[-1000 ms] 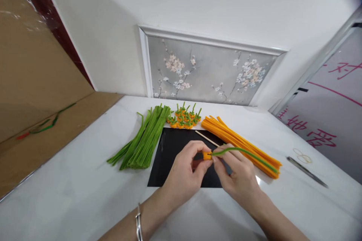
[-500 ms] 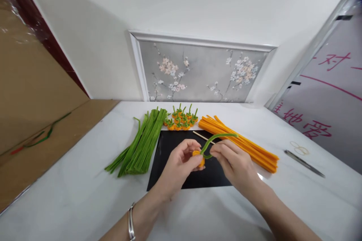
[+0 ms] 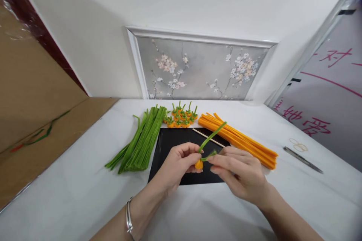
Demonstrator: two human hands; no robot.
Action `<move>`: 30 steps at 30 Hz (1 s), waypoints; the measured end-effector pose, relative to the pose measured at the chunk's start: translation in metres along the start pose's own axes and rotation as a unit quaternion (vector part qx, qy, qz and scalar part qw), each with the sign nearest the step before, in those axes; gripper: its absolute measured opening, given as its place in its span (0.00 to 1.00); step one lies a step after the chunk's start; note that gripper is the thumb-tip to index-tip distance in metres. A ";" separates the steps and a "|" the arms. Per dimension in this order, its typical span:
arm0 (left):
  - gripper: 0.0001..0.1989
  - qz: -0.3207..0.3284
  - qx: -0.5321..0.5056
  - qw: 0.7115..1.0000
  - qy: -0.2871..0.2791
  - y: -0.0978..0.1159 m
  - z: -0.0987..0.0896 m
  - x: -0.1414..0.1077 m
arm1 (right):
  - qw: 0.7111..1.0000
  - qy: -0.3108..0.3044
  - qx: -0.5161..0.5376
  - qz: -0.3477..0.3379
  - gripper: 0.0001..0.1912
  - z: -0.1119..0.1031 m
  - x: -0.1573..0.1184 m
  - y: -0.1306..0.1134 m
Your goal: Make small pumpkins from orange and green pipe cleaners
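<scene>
Head view: the orange piece [image 3: 199, 164], small, rounded and fuzzy, is held above the black sheet [image 3: 166, 158], near its middle, with a green stem [image 3: 212, 137] at its top. One long end of the stem slants up and to the right; a shorter end bends to the right. Of the two hands, the left hand [image 3: 181, 163] is closed narrowly on the orange piece, thumb and fingers pinching it where the green begins. The right hand [image 3: 240, 173] has its thumb and fingertips drawn close together at the shorter green end; whether they grip it cannot be told. A silver bangle [image 3: 129, 216] circles the left wrist. The black sheet lies flat on the white marbled bench [image 3: 85, 196]. A pale stick [image 3: 207, 137] lies aslant, partly over the sheet. Beyond the sheet stands a cluster of finished-looking orange pieces [image 3: 181, 116] with green tops and upright stems. To its left lies a bundle of green fuzzy stems [image 3: 144, 143]; to its right, a bundle of orange ones [image 3: 240, 139]. Tweezers [image 3: 302, 159] and thin pale loops [image 3: 298, 145] rest at far right. No container is seen.
</scene>
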State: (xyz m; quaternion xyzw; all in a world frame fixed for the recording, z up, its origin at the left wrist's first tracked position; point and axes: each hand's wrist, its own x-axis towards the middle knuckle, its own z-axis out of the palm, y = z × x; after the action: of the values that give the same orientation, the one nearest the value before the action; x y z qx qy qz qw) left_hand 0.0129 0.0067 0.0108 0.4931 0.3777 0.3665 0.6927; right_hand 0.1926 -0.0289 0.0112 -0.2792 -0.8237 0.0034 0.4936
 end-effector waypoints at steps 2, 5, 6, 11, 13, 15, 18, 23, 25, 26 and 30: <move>0.10 0.003 0.012 0.999 -0.038 0.003 -0.004 -0.002 | 0.999 -0.001 0.023 0.033 0.15 -0.007 -0.001 0.006; 0.16 -0.004 0.043 0.995 -0.094 0.010 -0.007 -0.006 | 0.999 0.032 -0.041 0.002 0.21 -0.015 -0.003 0.015; 0.16 -0.003 0.048 0.993 -0.111 0.011 -0.008 -0.007 | 0.998 0.008 -0.059 -0.014 0.22 -0.016 -0.004 0.017; 0.16 0.017 0.043 0.989 -0.140 0.014 -0.011 -0.008 | 0.992 -0.109 -0.058 0.004 0.23 -0.012 -0.008 0.020; 0.16 0.030 0.043 0.989 -0.138 0.014 -0.011 -0.007 | 0.995 -0.080 -0.058 0.011 0.19 -0.009 -0.010 0.020; 0.15 0.045 0.048 0.987 -0.143 0.013 -0.011 -0.006 | 0.997 -0.039 -0.060 0.031 0.16 -0.006 -0.012 0.020; 0.12 0.061 0.059 0.986 -0.146 0.009 -0.007 -0.005 | 0.996 -0.001 -0.074 0.058 0.13 -0.003 -0.012 0.018; 0.10 0.085 0.103 0.987 -0.088 0.000 -0.002 -0.001 | 0.994 -0.036 -0.102 0.018 0.13 -0.002 -0.006 0.012; 0.11 0.089 0.096 0.989 -0.067 -0.003 0.000 0.000 | 0.991 -0.046 -0.121 0.015 0.12 0.000 -0.005 0.009; 0.11 0.088 0.089 0.990 -0.060 -0.004 0.001 0.001 | 0.990 -0.051 -0.132 0.012 0.11 0.001 -0.004 0.008; 0.08 0.086 0.072 0.993 -0.039 -0.008 0.006 0.000 | 0.983 -0.059 -0.174 0.009 0.11 0.005 -0.006 0.006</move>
State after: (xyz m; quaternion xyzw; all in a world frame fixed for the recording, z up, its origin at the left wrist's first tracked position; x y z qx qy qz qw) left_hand 0.0191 0.0029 0.0044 0.5864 0.3322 0.3773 0.6351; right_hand 0.1930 -0.0255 0.0018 -0.3673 -0.8369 -0.1189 0.3880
